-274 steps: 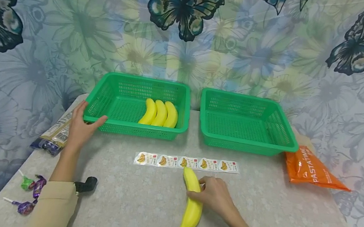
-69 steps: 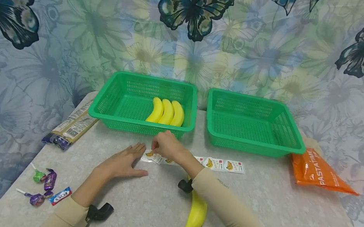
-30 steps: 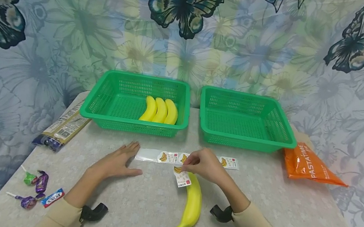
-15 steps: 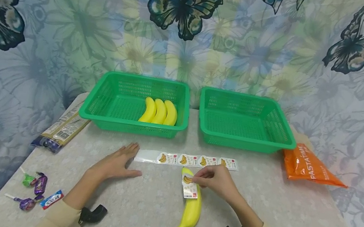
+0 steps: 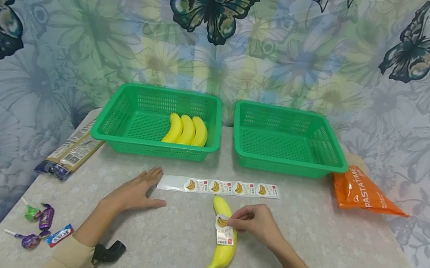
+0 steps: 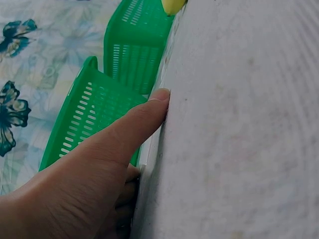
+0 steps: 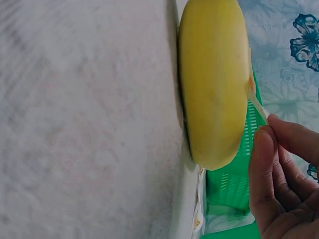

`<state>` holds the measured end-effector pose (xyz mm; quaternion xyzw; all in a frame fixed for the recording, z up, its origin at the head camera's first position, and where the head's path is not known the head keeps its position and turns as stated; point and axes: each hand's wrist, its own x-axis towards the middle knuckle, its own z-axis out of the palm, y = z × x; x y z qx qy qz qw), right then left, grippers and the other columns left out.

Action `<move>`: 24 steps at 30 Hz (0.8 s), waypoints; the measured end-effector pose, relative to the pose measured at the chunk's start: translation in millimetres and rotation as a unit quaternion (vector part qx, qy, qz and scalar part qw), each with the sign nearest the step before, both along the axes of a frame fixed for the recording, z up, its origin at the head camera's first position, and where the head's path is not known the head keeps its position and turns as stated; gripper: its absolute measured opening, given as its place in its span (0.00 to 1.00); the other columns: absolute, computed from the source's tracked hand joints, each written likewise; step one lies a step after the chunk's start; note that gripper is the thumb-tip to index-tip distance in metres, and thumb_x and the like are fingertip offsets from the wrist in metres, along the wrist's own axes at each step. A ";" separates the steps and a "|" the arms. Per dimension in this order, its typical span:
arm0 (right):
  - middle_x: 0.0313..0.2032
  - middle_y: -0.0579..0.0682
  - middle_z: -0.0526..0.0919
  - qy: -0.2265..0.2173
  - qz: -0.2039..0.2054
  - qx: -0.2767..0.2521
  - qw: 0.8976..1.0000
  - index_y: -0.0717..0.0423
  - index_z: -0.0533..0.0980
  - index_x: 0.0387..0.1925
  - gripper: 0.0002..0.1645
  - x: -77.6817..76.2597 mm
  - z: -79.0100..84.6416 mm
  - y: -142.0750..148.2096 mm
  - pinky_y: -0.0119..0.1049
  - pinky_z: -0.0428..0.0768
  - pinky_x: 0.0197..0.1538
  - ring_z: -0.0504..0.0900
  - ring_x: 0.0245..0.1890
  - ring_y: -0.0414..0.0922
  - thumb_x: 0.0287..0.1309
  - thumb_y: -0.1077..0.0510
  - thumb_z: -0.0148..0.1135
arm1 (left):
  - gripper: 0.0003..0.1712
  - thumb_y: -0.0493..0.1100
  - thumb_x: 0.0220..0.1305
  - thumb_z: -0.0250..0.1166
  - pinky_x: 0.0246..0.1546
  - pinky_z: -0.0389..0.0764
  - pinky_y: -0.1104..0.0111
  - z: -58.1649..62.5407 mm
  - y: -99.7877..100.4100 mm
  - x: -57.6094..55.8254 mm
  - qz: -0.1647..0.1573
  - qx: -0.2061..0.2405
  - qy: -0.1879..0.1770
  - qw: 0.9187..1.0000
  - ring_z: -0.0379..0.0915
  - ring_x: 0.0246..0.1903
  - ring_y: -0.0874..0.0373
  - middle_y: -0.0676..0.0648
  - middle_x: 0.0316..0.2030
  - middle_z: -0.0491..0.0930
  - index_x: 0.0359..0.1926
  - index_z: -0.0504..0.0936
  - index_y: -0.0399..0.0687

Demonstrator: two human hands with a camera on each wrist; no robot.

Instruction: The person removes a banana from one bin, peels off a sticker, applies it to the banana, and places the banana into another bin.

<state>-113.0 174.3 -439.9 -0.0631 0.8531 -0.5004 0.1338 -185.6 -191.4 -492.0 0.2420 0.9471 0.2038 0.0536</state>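
My right hand (image 5: pixel 257 224) pinches the edge of a white banana sticker (image 5: pixel 223 233) between thumb and fingertips. The sticker lies over the upper part of a yellow banana (image 5: pixel 223 258) on the table. In the right wrist view, the pinched edge of the label (image 7: pixel 259 105) lifts off the side of the banana (image 7: pixel 214 84). My left hand (image 5: pixel 133 193) rests flat with fingers spread, fingertips at the bare left end of the sticker strip (image 5: pixel 172 182). Several banana stickers remain on that strip. In the left wrist view, the left hand (image 6: pixel 94 159) lies along the tabletop, thumb extended.
Behind stand two green baskets: the left basket (image 5: pixel 154 148) holds three bananas (image 5: pixel 187 131), the right basket (image 5: pixel 285 167) sits beside it. A gold packet (image 5: pixel 72 152) and wrapped candies (image 5: pixel 31 241) lie left, an orange bag (image 5: pixel 368 194) right.
The right hand peeled the leftmost sticker off the strip, carried it right to the banana and has lowered it onto the peel. The left hand moved from the left basket to the strip's end.
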 end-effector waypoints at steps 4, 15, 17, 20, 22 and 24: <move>0.25 0.50 0.86 0.000 -0.003 0.011 1.000 0.59 0.85 0.28 0.14 0.4 -1.2 -0.8 0.37 0.86 0.31 0.83 0.24 0.40 0.47 0.52 0.76 | 0.60 0.70 0.54 0.65 0.74 0.52 0.47 0.2 -0.1 -0.2 -0.001 0.003 -0.001 1.000 0.47 0.74 0.39 0.33 0.74 0.53 0.72 0.57 0.31; 0.24 0.48 0.85 0.008 -0.018 0.042 0.999 0.58 0.85 0.27 0.11 0.4 -3.7 -3.7 0.35 0.85 0.29 0.82 0.23 0.39 0.47 0.54 0.76 | 0.62 0.71 0.53 0.66 0.74 0.51 0.47 1.3 0.9 1.0 0.004 0.008 -0.009 1.000 0.47 0.75 0.39 0.33 0.74 0.52 0.73 0.56 0.31; 0.24 0.47 0.85 0.007 -0.023 0.047 0.999 0.58 0.84 0.28 0.11 0.5 -4.3 -4.8 0.35 0.84 0.29 0.81 0.23 0.39 0.47 0.55 0.76 | 0.62 0.70 0.53 0.66 0.74 0.52 0.47 1.6 1.0 1.1 0.004 0.011 -0.008 1.000 0.47 0.74 0.39 0.33 0.74 0.52 0.72 0.56 0.31; 0.23 0.47 0.85 0.004 -0.030 0.054 0.998 0.58 0.84 0.28 0.11 0.7 -5.1 -5.9 0.34 0.84 0.28 0.81 0.22 0.39 0.47 0.55 0.76 | 0.62 0.70 0.53 0.66 0.74 0.51 0.47 1.6 1.1 0.9 0.005 0.015 -0.011 1.000 0.47 0.74 0.38 0.33 0.74 0.52 0.73 0.55 0.30; 0.23 0.47 0.84 0.001 -0.034 0.060 0.998 0.58 0.84 0.28 0.10 0.5 -5.3 -6.5 0.33 0.83 0.28 0.81 0.22 0.39 0.47 0.56 0.76 | 0.62 0.70 0.53 0.66 0.74 0.51 0.47 1.6 1.0 0.6 0.006 0.018 -0.015 1.000 0.46 0.75 0.38 0.33 0.74 0.52 0.73 0.55 0.30; 0.23 0.46 0.84 -0.005 -0.039 0.067 0.997 0.57 0.84 0.28 0.10 0.0 -5.5 -6.9 0.33 0.82 0.27 0.81 0.22 0.39 0.47 0.56 0.76 | 0.62 0.70 0.53 0.67 0.74 0.50 0.47 1.7 0.8 0.5 0.008 0.020 -0.018 1.000 0.46 0.75 0.38 0.33 0.74 0.51 0.73 0.55 0.30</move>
